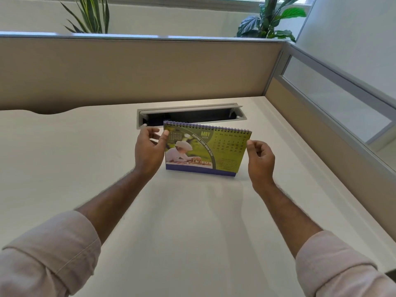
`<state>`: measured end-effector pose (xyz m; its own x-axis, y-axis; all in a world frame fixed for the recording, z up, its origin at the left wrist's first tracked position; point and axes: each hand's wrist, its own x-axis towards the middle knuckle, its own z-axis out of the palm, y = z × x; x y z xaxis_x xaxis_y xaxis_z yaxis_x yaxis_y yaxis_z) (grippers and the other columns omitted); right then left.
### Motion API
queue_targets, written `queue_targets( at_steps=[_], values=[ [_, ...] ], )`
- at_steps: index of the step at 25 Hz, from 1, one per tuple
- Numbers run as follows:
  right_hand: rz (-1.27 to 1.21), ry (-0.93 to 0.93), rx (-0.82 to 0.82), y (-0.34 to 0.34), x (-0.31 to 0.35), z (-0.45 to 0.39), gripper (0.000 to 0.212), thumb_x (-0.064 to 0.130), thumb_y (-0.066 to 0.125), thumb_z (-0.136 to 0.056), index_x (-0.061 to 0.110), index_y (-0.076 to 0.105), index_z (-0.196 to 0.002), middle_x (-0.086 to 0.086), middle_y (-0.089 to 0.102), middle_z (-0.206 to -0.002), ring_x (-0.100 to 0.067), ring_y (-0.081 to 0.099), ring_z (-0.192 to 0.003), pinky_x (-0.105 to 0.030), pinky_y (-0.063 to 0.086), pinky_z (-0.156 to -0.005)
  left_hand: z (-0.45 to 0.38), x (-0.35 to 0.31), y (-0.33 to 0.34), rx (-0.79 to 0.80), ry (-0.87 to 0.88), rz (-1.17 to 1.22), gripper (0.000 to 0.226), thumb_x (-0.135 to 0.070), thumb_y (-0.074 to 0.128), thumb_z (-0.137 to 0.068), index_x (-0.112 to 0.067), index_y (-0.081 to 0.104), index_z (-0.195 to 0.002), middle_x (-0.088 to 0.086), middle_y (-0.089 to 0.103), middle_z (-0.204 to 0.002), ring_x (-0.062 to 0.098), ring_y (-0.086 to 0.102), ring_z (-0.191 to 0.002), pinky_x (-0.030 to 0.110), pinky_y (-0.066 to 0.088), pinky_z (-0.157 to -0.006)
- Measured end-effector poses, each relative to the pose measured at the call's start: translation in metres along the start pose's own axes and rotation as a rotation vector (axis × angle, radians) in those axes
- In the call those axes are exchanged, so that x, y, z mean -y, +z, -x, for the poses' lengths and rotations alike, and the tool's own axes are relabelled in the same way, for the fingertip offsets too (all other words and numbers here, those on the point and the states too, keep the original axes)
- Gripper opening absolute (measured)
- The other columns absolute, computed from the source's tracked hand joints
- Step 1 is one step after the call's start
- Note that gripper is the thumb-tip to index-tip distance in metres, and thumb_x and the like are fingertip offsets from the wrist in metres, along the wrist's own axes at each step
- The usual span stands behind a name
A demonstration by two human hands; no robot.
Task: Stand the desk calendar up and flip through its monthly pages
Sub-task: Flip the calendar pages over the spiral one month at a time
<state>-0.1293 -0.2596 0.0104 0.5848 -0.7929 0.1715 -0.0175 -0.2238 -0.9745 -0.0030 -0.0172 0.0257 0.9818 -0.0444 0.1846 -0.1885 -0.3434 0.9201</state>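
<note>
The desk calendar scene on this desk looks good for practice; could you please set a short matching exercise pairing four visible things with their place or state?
Column one:
1. desk calendar
2. left hand
3. right hand
4. cable tray

Column two:
A. lid open, behind the calendar
B. thumb on the page's upper left corner
C. standing upright, showing May
D. fingertips at the page's right edge

Pairs: 1-C, 2-B, 3-D, 4-A

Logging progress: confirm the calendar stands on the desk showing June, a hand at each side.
Wrong month. The head view shows the calendar open at May, standing on the desk, with the left hand and right hand at its sides.
</note>
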Motion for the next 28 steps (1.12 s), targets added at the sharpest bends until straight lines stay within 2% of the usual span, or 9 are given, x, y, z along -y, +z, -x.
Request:
queue_targets(
  at_steps=[3,6,10,13,16,20,23,25,28],
  values=[
    [-0.012,0.072,-0.012,0.001,-0.017,0.015,0.017,0.028,0.061,-0.093,0.012,0.063,-0.097,0.001,0.061,-0.081,-0.012,0.055,-0.075,-0.026,0.051,-0.072,0.016,0.013,0.006,0.008,-0.088,-0.014,0.033,-0.038,0.060,-0.094,-0.011,0.057,-0.112,0.001,0.064,-0.103,0.017,0.062,-0.090,0.014,0.044,-0.054],
    [-0.008,0.111,0.024,0.002,-0.026,0.025,0.014,0.018,0.063,-0.092,0.008,0.061,-0.102,0.000,0.058,-0.074,-0.012,0.055,-0.069,-0.029,0.053,-0.073,0.030,0.017,0.008,0.037,-0.119,-0.009,0.030,-0.036,0.065,-0.092,-0.012,0.060,-0.111,-0.003,0.064,-0.102,0.015,0.062,-0.087,0.010,0.044,-0.052],
    [-0.004,0.085,0.054,0.000,-0.026,0.036,0.017,0.008,0.067,-0.088,0.008,0.058,-0.102,-0.001,0.054,-0.066,-0.012,0.052,-0.061,-0.025,0.050,-0.066,0.037,0.017,0.008,0.038,-0.134,-0.012,0.039,-0.038,0.070,-0.088,-0.013,0.058,-0.114,-0.001,0.063,-0.103,0.016,0.064,-0.086,0.017,0.048,-0.055],
    [0.011,0.077,0.050,-0.002,-0.026,0.041,0.021,0.006,0.068,-0.086,0.009,0.057,-0.103,-0.003,0.055,-0.066,-0.015,0.052,-0.061,-0.027,0.051,-0.066,0.038,0.015,0.004,0.021,-0.146,-0.006,0.039,-0.036,0.075,-0.084,-0.013,0.058,-0.111,0.004,0.065,-0.092,0.014,0.063,-0.079,0.023,0.051,-0.058],
    [0.035,0.075,0.058,-0.007,-0.023,0.041,0.027,0.003,0.067,-0.086,0.008,0.056,-0.110,-0.007,0.057,-0.069,-0.017,0.054,-0.064,-0.032,0.053,-0.072,0.037,0.013,-0.003,-0.003,-0.161,-0.007,0.037,-0.028,0.079,-0.082,-0.012,0.062,-0.111,0.008,0.070,-0.085,0.017,0.066,-0.079,0.031,0.057,-0.069],
    [0.032,0.078,0.065,-0.013,-0.014,0.044,0.028,0.003,0.065,-0.088,0.006,0.059,-0.115,-0.006,0.058,-0.071,-0.018,0.058,-0.070,-0.035,0.056,-0.078,0.039,0.007,-0.009,-0.006,-0.154,-0.026,0.041,-0.023,0.079,-0.082,-0.009,0.064,-0.118,0.011,0.074,-0.099,0.025,0.069,-0.093,0.032,0.058,-0.074],
    [0.014,0.080,0.084,-0.017,-0.007,0.049,0.025,0.003,0.063,-0.089,0.006,0.062,-0.114,-0.007,0.059,-0.073,-0.019,0.060,-0.074,-0.036,0.057,-0.079,0.042,0.002,-0.013,0.006,-0.148,-0.032,0.040,-0.021,0.077,-0.083,-0.008,0.064,-0.119,0.012,0.074,-0.106,0.027,0.070,-0.096,0.036,0.059,-0.075],
    [-0.016,0.114,0.122,-0.020,-0.004,0.052,0.026,0.002,0.060,-0.091,0.006,0.063,-0.116,-0.010,0.062,-0.078,-0.021,0.063,-0.079,-0.035,0.057,-0.080,0.044,0.000,-0.016,0.013,-0.143,-0.034,0.036,-0.022,0.077,-0.083,-0.008,0.067,-0.115,0.011,0.074,-0.104,0.025,0.069,-0.092,0.034,0.059,-0.073],
    [-0.100,0.273,0.192,-0.024,0.001,0.054,0.022,0.006,0.057,-0.094,0.011,0.067,-0.113,-0.009,0.071,-0.094,-0.024,0.067,-0.088,-0.033,0.055,-0.075,0.047,-0.003,-0.023,0.014,-0.118,-0.036,0.032,-0.022,0.078,-0.082,-0.006,0.071,-0.108,0.008,0.071,-0.099,0.021,0.066,-0.087,0.024,0.055,-0.067]
  ],
)
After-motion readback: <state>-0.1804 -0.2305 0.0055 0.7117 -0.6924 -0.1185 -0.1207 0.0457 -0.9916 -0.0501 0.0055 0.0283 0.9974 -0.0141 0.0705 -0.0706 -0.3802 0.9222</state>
